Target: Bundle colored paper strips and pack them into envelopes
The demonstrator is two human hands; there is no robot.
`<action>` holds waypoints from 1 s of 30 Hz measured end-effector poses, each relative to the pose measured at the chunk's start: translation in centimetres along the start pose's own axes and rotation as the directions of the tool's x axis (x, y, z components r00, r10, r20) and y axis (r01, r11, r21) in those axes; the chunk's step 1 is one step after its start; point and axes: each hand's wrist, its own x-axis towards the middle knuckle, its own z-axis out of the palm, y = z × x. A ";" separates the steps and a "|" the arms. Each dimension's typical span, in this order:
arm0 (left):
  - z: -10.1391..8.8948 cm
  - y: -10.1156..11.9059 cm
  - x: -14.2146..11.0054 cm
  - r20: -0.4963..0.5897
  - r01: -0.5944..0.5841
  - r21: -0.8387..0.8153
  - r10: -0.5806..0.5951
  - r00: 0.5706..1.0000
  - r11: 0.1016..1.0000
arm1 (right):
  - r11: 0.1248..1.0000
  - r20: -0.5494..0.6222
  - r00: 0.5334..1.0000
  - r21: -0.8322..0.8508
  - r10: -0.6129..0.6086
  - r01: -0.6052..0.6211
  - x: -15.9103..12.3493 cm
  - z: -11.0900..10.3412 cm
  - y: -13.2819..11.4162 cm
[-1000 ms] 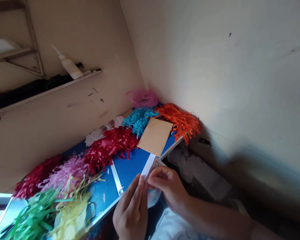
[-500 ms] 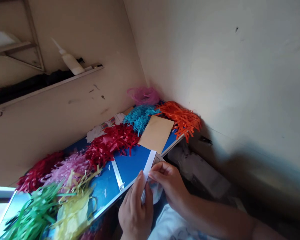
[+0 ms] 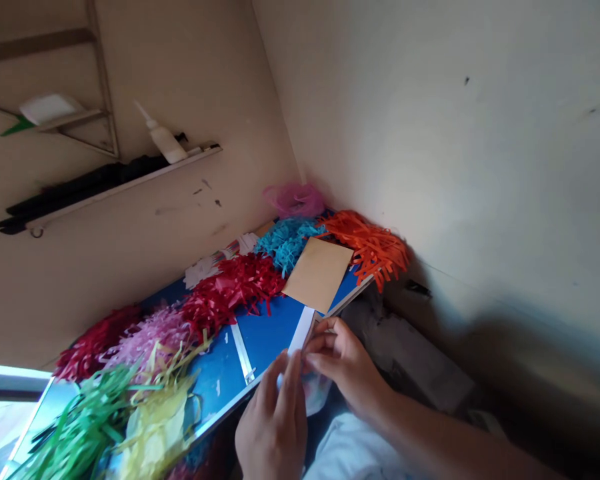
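Observation:
A folded paper piece [image 3: 301, 331] with a white strip along its edge is between my two hands, just off the table's front edge. My left hand [image 3: 274, 420] is closed on its lower left side, fingers laid along the strip. My right hand [image 3: 349, 365] pinches the paper's right edge, thumb against bent fingers. Part of a printed, pale surface shows below the fingers; the rest is hidden by my hands. Just beyond the paper, a plain tan card [image 3: 320, 273] lies on the blue table [image 3: 275, 327].
Piles of shredded paper line the table: orange [image 3: 373, 243], turquoise [image 3: 287, 241], red [image 3: 235, 287], pink [image 3: 153, 337], green [image 3: 80, 423] and yellow [image 3: 155, 420]. Pink netting [image 3: 297, 199] sits in the corner. A white nozzle bottle [image 3: 166, 141] leans on the wall shelf [image 3: 125, 190].
The view has shifted slightly, so the table and shelf appear farther right. Both hands stay on the paper; the left fingers have closed together over it and the right fingers have shifted slightly.

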 end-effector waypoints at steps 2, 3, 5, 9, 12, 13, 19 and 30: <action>-0.5 -0.1 0.5 0.075 0.010 0.021 -0.011 0.997 1.000 | 1.000 0.028 1.000 0.002 -0.005 0.005 0.0 -0.2 0.1; -0.7 -0.1 0.8 0.107 0.013 0.021 -0.015 0.994 1.000 | 1.000 0.032 0.999 -0.004 -0.007 0.007 0.1 -0.2 0.1; -1.0 0.0 1.5 0.139 0.012 0.002 -0.012 0.990 1.000 | 0.999 0.034 0.999 -0.034 -0.011 0.012 0.3 -0.3 0.1; -1.0 0.0 2.1 0.114 0.009 -0.055 -0.003 0.993 0.998 | 0.993 0.046 0.998 -0.111 -0.041 0.046 0.8 -0.5 0.4; -1.0 0.0 1.8 0.117 0.045 -0.086 -0.035 0.993 0.995 | 0.988 0.056 0.996 -0.139 -0.063 0.070 0.8 -0.6 0.7; -1.0 0.0 1.7 0.123 0.056 -0.099 -0.044 0.991 0.993 | 0.985 0.053 0.996 -0.151 -0.070 0.077 0.8 -0.5 0.7; -0.7 -0.3 1.6 0.108 0.058 -0.180 -0.039 0.993 0.982 | 0.837 0.041 0.980 -0.515 -0.192 0.185 1.2 -1.3 0.7; -1.8 -3.4 1.6 0.077 0.026 -0.167 -0.013 0.997 0.986 | 0.568 0.478 0.843 -0.634 -0.247 0.525 2.5 -4.8 2.1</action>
